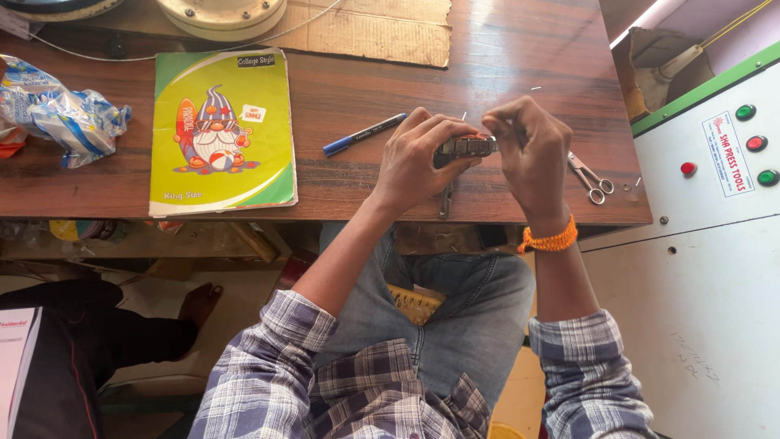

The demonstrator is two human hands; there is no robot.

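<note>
Over the front edge of a wooden table (382, 89), my left hand (418, 158) grips a small dark metal part (465, 147). My right hand (528, 150) pinches the right end of the same part with its fingertips; an orange thread band is on that wrist. A thin metal piece (446, 199) hangs down below the part. A blue pen (363, 134) lies just left of my left hand. Small metal scissors (591, 179) lie just right of my right hand.
A yellow-green notebook (221, 130) lies at the left, crumpled plastic bags (57, 110) beyond it. Cardboard (370, 28) and a round cream base (223, 15) sit at the back. A white machine panel with coloured buttons (751, 142) stands at the right. Another person's foot (199, 302) shows under the table.
</note>
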